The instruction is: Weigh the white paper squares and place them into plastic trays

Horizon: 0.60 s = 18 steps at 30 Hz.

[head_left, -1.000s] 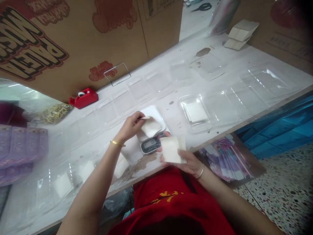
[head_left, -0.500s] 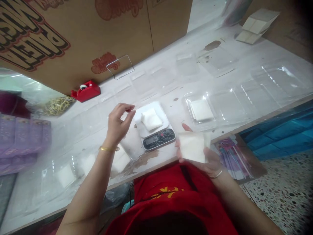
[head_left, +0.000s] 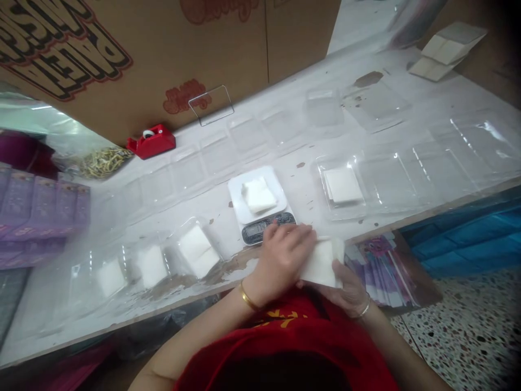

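My right hand [head_left: 345,285] holds a stack of thin white square sheets [head_left: 325,263] in front of the red apron, its thumb on the near edge. My left hand [head_left: 283,250] has its fingers curled over the left side of that stack; their tips are partly hidden. Just beyond is a digital kitchen scale [head_left: 268,225], its display lit but hard to read. A small pile of white sheets [head_left: 259,194] lies slightly askew on the white weighing plate.
Clear plastic trays [head_left: 189,167] line the back of the table and its right side. Some trays hold white sheets [head_left: 343,185]. A red tape dispenser [head_left: 152,142], a bag of yellowish bands [head_left: 103,162] and a large cardboard box [head_left: 228,49] stand behind. Purple packs [head_left: 44,201] are at left.
My left hand has come from left of the scale to the stack in my right hand. The scale's display has gone from about zero to another number. The view has shifted slightly.
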### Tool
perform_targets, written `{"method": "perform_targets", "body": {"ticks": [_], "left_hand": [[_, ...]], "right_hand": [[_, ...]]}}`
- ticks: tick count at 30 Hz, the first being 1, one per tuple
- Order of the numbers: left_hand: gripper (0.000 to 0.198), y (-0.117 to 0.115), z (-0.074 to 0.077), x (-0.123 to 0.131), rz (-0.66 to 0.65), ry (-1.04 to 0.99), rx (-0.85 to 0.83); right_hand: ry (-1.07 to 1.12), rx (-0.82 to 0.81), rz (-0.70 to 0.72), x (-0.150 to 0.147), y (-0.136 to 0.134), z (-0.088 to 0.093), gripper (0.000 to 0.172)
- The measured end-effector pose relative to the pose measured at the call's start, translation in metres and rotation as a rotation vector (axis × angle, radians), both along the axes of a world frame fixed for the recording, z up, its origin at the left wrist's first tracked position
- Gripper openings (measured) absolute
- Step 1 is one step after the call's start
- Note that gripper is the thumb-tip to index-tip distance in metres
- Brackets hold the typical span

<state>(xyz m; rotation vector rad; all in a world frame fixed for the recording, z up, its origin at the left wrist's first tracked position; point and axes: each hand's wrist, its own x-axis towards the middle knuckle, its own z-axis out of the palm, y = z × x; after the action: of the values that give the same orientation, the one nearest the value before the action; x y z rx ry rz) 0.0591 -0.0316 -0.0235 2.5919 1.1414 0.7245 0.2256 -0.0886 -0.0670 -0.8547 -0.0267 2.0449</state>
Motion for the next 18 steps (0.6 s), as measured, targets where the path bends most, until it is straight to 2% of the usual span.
{"method": "perform_targets", "body": {"ticks": [5, 9, 13, 18], "left_hand": [[0.030, 0.004, 0.001, -0.010, -0.026, -0.013, 0.067], [0.032, 0.011, 0.003, -0.020, -0.049, -0.016, 0.089], [0.030, 0.017, 0.002, -0.025, -0.051, -0.067, 0.028], [0.024, 0.021, 0.003, -0.024, -0.021, -0.196, -0.145]], "right_hand": [[0.033, 0.083, 0.038, -0.007, 0.004, 0.001, 0.046], [0.079, 0.145, 0.059, -0.017, 0.014, -0.002, 0.051], [0.114, 0.147, 0.068, -0.023, 0.023, 0.002, 0.052], [0.121, 0.164, 0.107, -0.024, 0.027, 0.005, 0.053]]}}
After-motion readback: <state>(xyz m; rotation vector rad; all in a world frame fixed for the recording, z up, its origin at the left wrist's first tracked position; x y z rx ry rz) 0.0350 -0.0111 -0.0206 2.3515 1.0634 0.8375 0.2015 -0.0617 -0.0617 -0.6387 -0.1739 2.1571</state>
